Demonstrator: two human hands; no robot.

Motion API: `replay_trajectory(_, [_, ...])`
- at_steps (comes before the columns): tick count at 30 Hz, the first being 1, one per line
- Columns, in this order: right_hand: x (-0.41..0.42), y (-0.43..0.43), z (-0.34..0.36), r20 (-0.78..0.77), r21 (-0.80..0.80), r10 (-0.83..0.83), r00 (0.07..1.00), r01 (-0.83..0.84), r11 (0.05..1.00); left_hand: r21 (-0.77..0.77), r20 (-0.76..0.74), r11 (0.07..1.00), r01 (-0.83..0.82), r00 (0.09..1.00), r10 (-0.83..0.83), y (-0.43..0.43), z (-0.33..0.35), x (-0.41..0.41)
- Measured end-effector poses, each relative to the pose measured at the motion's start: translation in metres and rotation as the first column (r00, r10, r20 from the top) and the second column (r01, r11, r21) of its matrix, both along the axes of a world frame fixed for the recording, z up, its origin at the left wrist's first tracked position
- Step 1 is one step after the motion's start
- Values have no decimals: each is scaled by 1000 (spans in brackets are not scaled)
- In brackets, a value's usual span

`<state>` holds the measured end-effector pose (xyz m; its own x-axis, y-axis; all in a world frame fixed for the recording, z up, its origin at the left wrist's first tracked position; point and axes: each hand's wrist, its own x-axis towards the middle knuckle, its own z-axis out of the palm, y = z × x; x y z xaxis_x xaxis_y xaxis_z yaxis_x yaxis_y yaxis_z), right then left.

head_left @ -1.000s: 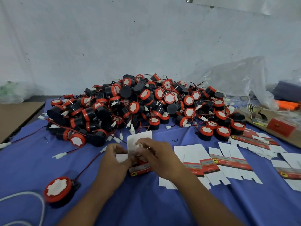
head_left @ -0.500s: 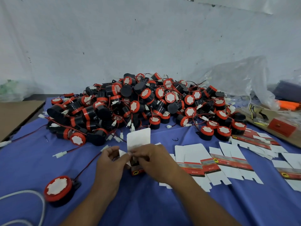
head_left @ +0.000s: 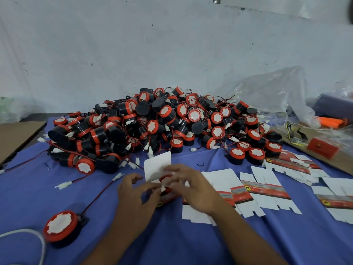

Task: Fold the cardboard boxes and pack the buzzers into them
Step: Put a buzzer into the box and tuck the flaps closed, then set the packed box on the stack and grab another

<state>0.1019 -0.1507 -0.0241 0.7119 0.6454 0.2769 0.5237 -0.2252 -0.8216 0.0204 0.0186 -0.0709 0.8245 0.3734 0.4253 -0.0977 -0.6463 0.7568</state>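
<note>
Dim, even light — blurred, bowed edges

Layout of the table (head_left: 191,243). A pile of buzzers (head_left: 162,123) occupies the far centre, before the wall (head_left: 152,44). At near centre the left hand (head_left: 137,194) and right hand (head_left: 193,188) both hold 1 partly folded box (head_left: 157,166), its flap rising on the far side of the fingers. Flat box blanks (head_left: 265,188) lie to the right of the hands. 1 loose buzzer (head_left: 61,226) lies near left, beside a cable (head_left: 39,240). A cardboard sheet (head_left: 17,134) lies far left, and a plastic bag (head_left: 267,92) far right.
</note>
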Motion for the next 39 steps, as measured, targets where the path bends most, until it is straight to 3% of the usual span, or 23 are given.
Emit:
replay_trajectory(2, [13, -8, 1, -10, 69, -262, 965, 262, 963, -121, -51, 990, 74, 995, -81, 4, -1, 2])
replay_trajectory(4, [21, -13, -2, -81, -60, -423, 903, 419, 906, -122, -34, 985, 126, 991, -131, 5, -1, 3])
replay_trajectory(5, [23, -13, -6, -191, -101, -433, 881, 422, 901, -128, -28, 983, 129, 991, -133, 6, -2, 4])
replay_trajectory(7, [22, -9, -12, -409, -10, -343, 846, 372, 928, -183, -47, 977, 114, 991, -125, 8, -6, 6])
replay_trajectory(8, [20, -7, -12, -412, 59, -292, 863, 345, 937, -232, -50, 966, 116, 990, -131, 9, -6, 7])
replay_trajectory(11, [12, 2, -11, -216, 136, -159, 963, 191, 972, -341, 5, 922, 184, 981, -194, 11, -5, 7])
replay_trajectory(15, [10, 10, -22, -9, -53, -97, 995, 97, 994, -188, -3, 943, 275, 960, -280, 19, -3, 7])
replay_trajectory(17, [12, 8, -24, -28, -40, -135, 990, 133, 990, -152, 1, 939, 310, 950, -314, 23, -2, 6])
replay_trajectory(20, [14, 7, -24, -231, 72, -118, 966, 138, 988, -97, -21, 926, 365, 929, -369, 29, -1, 5])
replay_trajectory(24, [17, 2, -23, -18, -59, -23, 1000, 22, 998, -83, -57, 920, 382, 920, -387, 30, 1, 4])
replay_trajectory(27, [16, -5, -19, -48, -154, 79, 996, -85, 984, -75, -54, 933, 352, 933, -356, 29, -1, 4])
replay_trajectory(32, [17, -3, -17, 92, -123, 69, 993, -58, 991, -208, -30, 895, 396, 912, -410, 32, -3, 3])
replay_trajectory(39, [17, 2, -25, 54, -65, 26, 998, -23, 998, -212, -7, 916, 340, 937, -349, 36, -6, 7])
